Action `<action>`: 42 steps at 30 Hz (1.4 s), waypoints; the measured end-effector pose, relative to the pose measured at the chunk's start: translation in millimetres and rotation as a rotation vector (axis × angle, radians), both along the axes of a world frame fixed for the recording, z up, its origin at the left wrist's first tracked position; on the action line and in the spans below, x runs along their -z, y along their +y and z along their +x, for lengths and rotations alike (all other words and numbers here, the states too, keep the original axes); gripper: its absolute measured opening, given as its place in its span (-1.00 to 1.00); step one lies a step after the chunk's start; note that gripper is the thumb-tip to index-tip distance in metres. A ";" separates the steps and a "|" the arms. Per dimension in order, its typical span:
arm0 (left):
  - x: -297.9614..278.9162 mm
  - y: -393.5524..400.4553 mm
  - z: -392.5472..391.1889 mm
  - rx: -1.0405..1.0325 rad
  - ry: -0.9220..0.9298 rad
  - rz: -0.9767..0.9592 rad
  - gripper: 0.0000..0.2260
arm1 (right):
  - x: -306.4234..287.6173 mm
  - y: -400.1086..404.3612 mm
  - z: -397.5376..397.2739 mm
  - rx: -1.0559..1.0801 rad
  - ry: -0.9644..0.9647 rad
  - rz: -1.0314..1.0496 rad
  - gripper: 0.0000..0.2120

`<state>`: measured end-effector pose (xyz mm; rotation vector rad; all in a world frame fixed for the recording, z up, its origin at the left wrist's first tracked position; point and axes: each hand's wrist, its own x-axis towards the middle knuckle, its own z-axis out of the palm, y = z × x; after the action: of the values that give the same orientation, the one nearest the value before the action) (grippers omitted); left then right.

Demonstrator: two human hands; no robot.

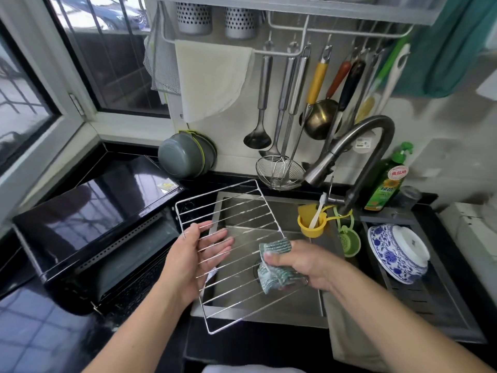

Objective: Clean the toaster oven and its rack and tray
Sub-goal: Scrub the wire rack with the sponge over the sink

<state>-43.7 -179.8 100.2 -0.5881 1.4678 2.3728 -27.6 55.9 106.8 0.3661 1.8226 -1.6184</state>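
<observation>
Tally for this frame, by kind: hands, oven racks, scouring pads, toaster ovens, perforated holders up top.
Hands: 2, left hand, right hand
Wire rack: 1
Green scouring pad: 1
Toaster oven: 1
Perforated utensil holders: 2
Total: 7

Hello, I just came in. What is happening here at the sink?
A person is scrubbing the wire rack from the toaster oven over the sink. The left hand supports the rack from below with straight fingers, holding it tilted above the basin. The right hand grips a green scouring cloth folded around the rack's right edge. No water runs from the faucet. The toaster oven sits on the counter to the left; its tray is not in view.
</observation>
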 end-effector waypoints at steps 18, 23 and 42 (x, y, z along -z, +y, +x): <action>-10.9 36.4 14.4 -0.453 0.083 0.173 -0.72 | 25.7 -45.8 -9.3 1.048 0.123 -0.277 -0.78; -16.3 38.6 1.5 -0.562 0.098 0.216 -0.76 | 15.7 -100.6 35.3 0.800 -0.072 -0.395 -0.86; -13.7 43.3 10.3 -0.493 0.049 0.358 -0.70 | 9.0 -53.1 -19.9 0.816 0.085 -0.165 -0.78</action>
<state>-33.4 -136.6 114.0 -0.8778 0.9484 2.9469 -47.5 2.8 97.7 1.0784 1.6732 -2.3250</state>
